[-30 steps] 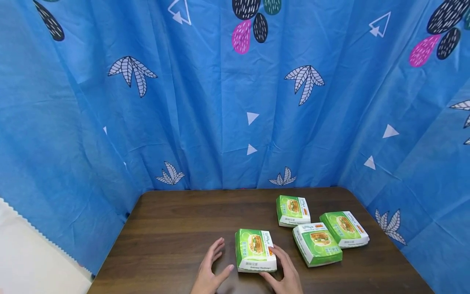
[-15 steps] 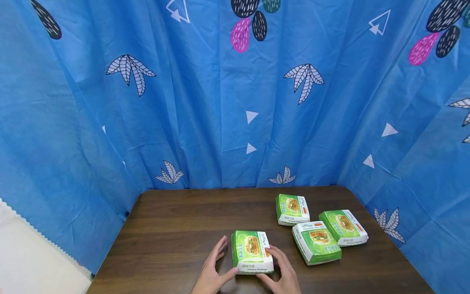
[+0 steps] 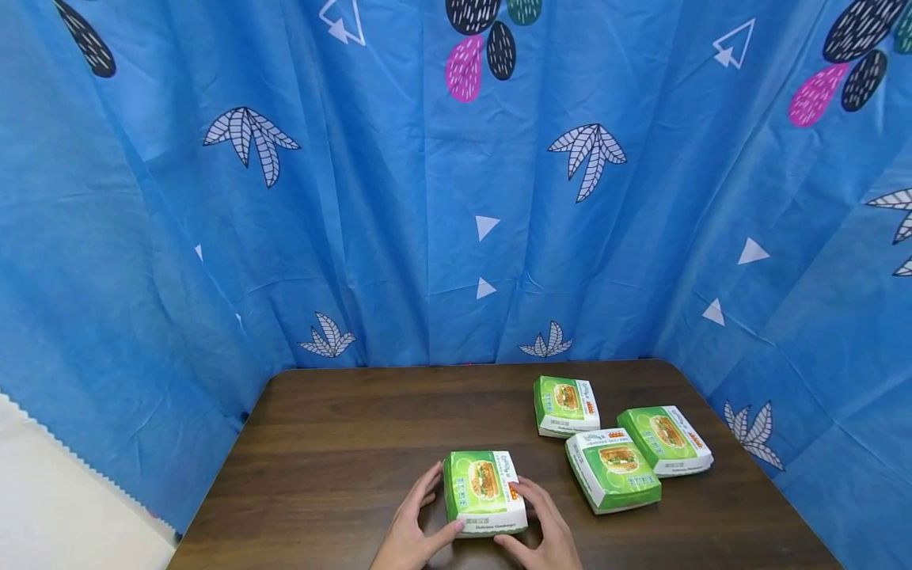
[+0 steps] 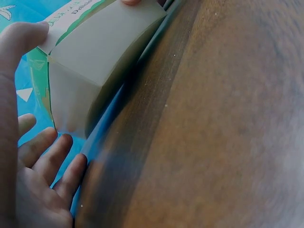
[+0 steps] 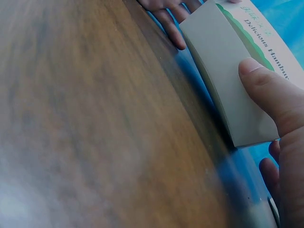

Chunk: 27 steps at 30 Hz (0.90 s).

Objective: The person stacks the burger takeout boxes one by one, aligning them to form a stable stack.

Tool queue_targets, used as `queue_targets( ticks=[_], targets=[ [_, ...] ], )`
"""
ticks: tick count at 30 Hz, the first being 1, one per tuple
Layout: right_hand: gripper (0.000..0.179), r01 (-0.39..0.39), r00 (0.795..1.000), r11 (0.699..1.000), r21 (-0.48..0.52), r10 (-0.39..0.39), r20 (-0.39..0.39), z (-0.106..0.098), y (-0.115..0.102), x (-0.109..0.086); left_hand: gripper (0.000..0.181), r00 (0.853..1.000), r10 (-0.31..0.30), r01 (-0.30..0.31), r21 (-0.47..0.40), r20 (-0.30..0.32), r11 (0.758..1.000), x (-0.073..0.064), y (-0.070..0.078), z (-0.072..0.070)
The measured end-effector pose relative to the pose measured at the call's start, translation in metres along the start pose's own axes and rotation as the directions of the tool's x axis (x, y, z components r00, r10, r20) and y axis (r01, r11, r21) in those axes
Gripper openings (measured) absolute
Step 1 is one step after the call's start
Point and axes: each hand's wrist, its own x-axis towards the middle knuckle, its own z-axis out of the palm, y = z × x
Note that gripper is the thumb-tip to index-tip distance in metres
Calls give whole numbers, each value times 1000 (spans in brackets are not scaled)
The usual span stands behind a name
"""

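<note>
A blue curtain fills the frame from the top down past the middle and along both sides. A dark brown wood-grain table spreads across the lower middle. At the lower left, past the curtain's saw-toothed edge, lies a plain off-white surface.

The green-and-white hamburger box sits at the bottom centre of the frame, hamburger picture up, printed white side facing the bottom; whether its underside touches the wood cannot be told. Right of it is a turned carton, and just beside that, farther right, a slanted carton.

Both hands come in from the bottom edge and hold the hamburger box between them, each part-closed around one side. The right hand has its thumb on the side facing the bottom and its fingers at the right edge. The left hand has its thumb at the lower left corner, its fingers spread and gently bent along the left side.

A smaller-looking carton stands above the turned one. On the curtain are white leaf prints, pink drops and small white triangles.
</note>
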Motion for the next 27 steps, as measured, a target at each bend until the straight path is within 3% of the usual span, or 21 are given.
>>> queue_targets(
  ticks=[3, 9, 17, 27],
  targets=[
    [78, 14, 1000, 1000, 2, -14, 0, 0, 0, 0, 80, 1000, 29, -29, 19, -1, 999, 0, -2, 0],
    [77, 26, 1000, 1000, 15, -26, 17, 0, 0, 1, 81, 1000, 24, -24, 33, 0, 999, 0, -3, 2],
    [77, -29, 999, 999, 34, 28, 20, -1, -2, 0, 79, 999, 40, -40, 58, 3, 998, 0, -3, 2],
    [76, -36, 999, 999, 38, 36, 20, -1, -3, 0, 85, 997, 75, -76, 105, 12, 992, -1, -2, 2]
  ],
)
